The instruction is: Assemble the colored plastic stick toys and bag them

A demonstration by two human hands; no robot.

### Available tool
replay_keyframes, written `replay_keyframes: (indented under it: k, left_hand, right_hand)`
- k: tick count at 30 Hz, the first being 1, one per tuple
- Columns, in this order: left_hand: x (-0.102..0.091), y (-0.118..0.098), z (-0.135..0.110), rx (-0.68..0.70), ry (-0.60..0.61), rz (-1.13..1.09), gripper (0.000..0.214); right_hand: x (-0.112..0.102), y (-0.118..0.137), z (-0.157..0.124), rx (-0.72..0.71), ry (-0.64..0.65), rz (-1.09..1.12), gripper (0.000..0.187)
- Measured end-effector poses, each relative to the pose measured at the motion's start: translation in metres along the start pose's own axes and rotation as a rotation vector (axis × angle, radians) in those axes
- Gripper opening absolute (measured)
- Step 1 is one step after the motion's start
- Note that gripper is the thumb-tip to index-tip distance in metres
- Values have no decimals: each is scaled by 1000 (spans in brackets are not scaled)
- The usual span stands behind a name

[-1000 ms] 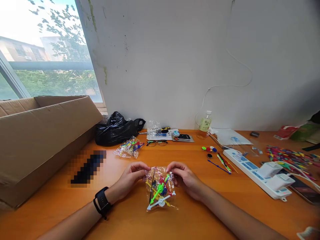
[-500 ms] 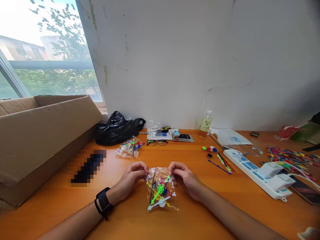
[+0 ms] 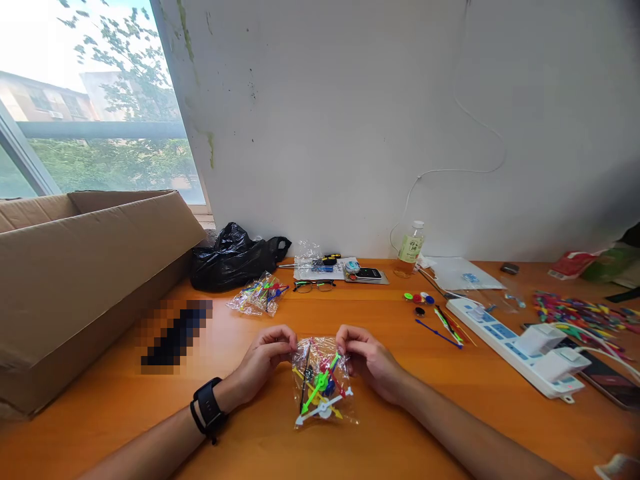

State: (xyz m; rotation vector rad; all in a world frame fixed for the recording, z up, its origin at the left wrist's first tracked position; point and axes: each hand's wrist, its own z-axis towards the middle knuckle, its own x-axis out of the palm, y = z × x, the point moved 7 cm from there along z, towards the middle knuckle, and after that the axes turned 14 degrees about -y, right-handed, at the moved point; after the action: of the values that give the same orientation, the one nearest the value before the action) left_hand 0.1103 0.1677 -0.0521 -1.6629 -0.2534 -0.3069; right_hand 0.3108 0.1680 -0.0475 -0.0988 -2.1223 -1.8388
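Note:
A clear plastic bag [image 3: 305,417] hangs between my hands, a little above or against the table; I cannot tell which. Inside it lie colourful plastic arrow pointers [image 3: 323,383] in green, white, yellow, red and black, with small round pieces among them. My left hand [image 3: 273,350], with a black watch on its wrist, pinches the bag's upper left corner. At the upper right corner my right hand [image 3: 367,357] grips the bag between thumb and fingers.
Filled clear bags [image 3: 257,293] lie beside a black plastic bag [image 3: 235,263]. A large cardboard box [image 3: 100,267] fills the left side. Loose pointers [image 3: 447,327] and round discs [image 3: 420,299] lie right of centre, near a white power strip [image 3: 510,347]. A bottle [image 3: 411,250] stands at the back.
The bag has tipped or dropped very slightly, and the pieces inside have shifted a little. Both hands keep their hold on its top corners.

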Motion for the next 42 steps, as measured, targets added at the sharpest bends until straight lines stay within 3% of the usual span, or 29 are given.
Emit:
replay_keyframes:
  k: [5, 10, 12, 16, 22, 26, 32, 42]
  left_hand:
    - [3, -7, -1, 46, 41, 13, 14]
    - [5, -10, -4, 109, 10, 183, 25]
    - [5, -11, -5, 122, -2, 208, 31]
    - [2, -17, -3, 163, -62, 193, 37]
    - [0, -23, -1, 204, -89, 191, 37]
    - [2, -25, -4, 237, -74, 207, 37]
    - [4, -28, -8, 271, -61, 242, 36]
    - [6, -29, -10, 265, -70, 255, 34]
  right_hand:
    - [0, 1, -1, 11, 25, -28, 13]
    - [0, 5, 0, -26, 49, -39, 14]
    - [-1, 8, 0, -40, 22, -9, 8]
    - [-7, 20, 2, -110, -92, 64, 22]
    - [-10, 23, 2, -219, -117, -179, 42]
    - [-8, 18, 3, -227, -117, -226, 42]
    - [-8, 15, -1, -111, -205, -193, 45]
    - [-5, 13, -4, -17, -161, -80, 28]
